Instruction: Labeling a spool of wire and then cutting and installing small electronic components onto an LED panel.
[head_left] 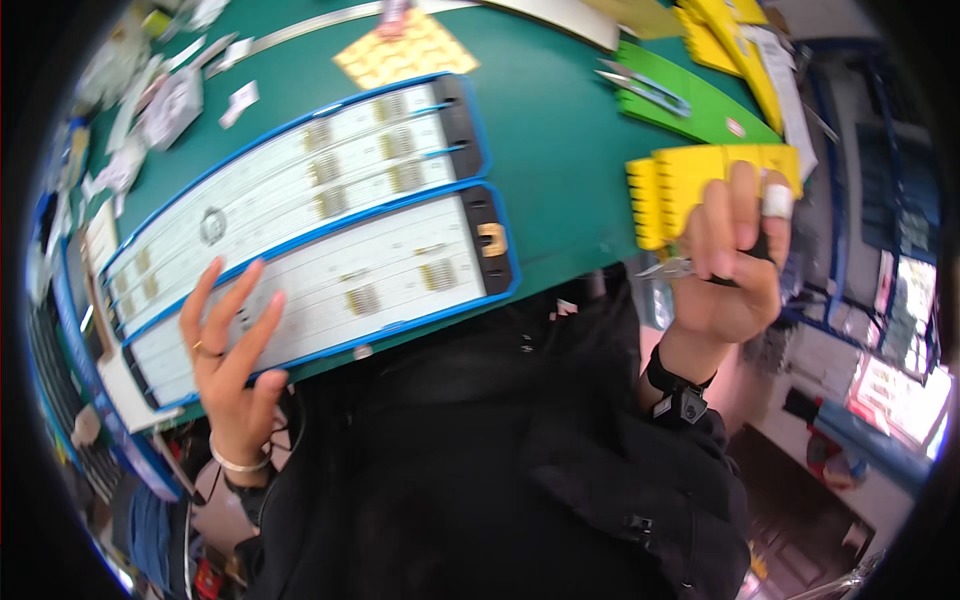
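A long, blue-edged case (310, 220) lies on the green table in two side-by-side halves. White lined panels inside carry small clusters of fine gold-coloured pieces, too small to name. My left hand (232, 350) is over the near half at its left, fingers spread, holding nothing; a ring and a bracelet are on it. Beyond the table's right front edge, my right hand (735, 250) is closed around a small black-handled tool with a pointed metal tip (668, 269). Its fingers hide most of that tool. White tape wraps one fingertip.
Yellow toothed-edge pieces (690, 185) lie just beyond my right hand. Behind them are a green board (690, 100) and blue-handled snips (650, 92). A yellow patterned sheet (405, 52) sits at the far middle. Plastic bags and scraps (170, 110) clutter the far left.
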